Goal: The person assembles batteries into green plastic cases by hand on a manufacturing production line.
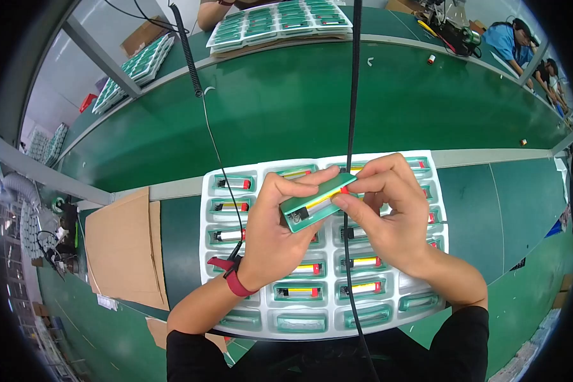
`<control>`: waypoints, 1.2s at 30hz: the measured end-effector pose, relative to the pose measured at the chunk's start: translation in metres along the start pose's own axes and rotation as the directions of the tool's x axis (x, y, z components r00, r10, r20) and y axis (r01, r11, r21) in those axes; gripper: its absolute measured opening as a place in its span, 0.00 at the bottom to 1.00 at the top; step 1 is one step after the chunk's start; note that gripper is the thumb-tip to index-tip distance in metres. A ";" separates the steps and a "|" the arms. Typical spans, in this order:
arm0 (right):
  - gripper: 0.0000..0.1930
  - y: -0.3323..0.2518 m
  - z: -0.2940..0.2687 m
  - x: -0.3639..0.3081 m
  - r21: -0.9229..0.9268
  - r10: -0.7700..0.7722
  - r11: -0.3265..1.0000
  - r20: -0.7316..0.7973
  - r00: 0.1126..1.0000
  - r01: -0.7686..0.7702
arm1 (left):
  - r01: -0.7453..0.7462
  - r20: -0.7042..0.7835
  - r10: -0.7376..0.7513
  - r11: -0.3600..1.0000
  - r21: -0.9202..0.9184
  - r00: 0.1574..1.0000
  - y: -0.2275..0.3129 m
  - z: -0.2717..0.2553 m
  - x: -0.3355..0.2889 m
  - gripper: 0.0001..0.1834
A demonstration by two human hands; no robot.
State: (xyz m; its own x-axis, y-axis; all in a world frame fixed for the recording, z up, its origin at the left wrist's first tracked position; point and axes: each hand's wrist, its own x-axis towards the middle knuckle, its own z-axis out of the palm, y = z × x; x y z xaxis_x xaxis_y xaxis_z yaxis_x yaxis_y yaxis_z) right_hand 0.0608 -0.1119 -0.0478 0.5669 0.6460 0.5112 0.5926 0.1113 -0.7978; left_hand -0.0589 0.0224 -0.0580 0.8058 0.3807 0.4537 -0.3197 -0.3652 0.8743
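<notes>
In front of me, above the white tray, both my hands hold a small green plastic case at a tilt. Inside it lies a slim cylindrical device, black at one end, with a yellow and white middle and a red end. My left hand wraps the case from the left. At its upper right end, my right hand pinches the case, thumb against the red end of the device. Compartments of the white tray hold several similar devices in clear green cases; those in the front row look to be without devices.
A black cable hangs down across the middle. A coiled cord runs to the red wrist strap on my left wrist. Cardboard sheets lie at left. Past the green conveyor belt stand stacked filled trays and other people.
</notes>
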 end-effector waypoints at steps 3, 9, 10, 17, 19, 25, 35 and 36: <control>0.13 -0.001 0.001 0.000 0.140 0.104 0.985 0.010 0.995 -0.104 | -0.031 0.032 0.032 0.999 -0.031 0.999 0.000 -0.003 0.002 0.19; 0.18 -0.008 -0.007 0.003 0.407 0.350 0.817 0.214 0.912 -0.409 | 0.133 0.010 -0.133 0.977 -0.166 0.991 0.013 -0.004 -0.002 0.20; 0.18 -0.004 -0.008 0.002 0.407 0.342 0.822 0.206 0.917 -0.398 | 0.122 0.013 -0.122 0.979 -0.165 0.992 0.013 -0.007 -0.001 0.20; 0.20 -0.018 -0.025 0.010 -0.091 -0.447 0.885 0.108 0.888 0.456 | -0.248 0.081 0.235 0.888 0.388 0.969 0.031 -0.022 0.000 0.25; 0.21 -0.014 -0.023 0.010 -0.101 -0.479 0.867 0.094 0.873 0.487 | -0.300 0.076 0.296 0.856 0.421 0.952 0.034 -0.020 -0.001 0.24; 0.19 -0.021 -0.025 0.003 -0.206 -0.616 0.763 0.051 0.786 0.612 | -0.380 0.124 0.371 0.770 0.512 0.920 0.039 -0.024 -0.005 0.29; 0.13 -0.037 -0.026 0.002 -0.395 -0.828 0.487 0.076 0.556 0.779 | -0.531 0.116 0.524 0.781 0.330 0.844 0.038 -0.030 -0.008 0.23; 0.12 -0.039 -0.025 0.003 -0.427 -0.805 0.509 0.071 0.590 0.747 | -0.525 0.113 0.521 0.779 0.344 0.846 0.038 -0.029 -0.009 0.23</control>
State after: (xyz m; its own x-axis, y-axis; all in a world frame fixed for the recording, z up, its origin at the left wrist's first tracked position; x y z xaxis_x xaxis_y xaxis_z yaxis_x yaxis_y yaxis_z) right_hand 0.0538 -0.1329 -0.0076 -0.1834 0.3453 0.9204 0.9698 0.2165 0.1120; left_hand -0.0934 0.0299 -0.0239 0.5717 0.0362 0.8196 -0.5005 -0.7762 0.3835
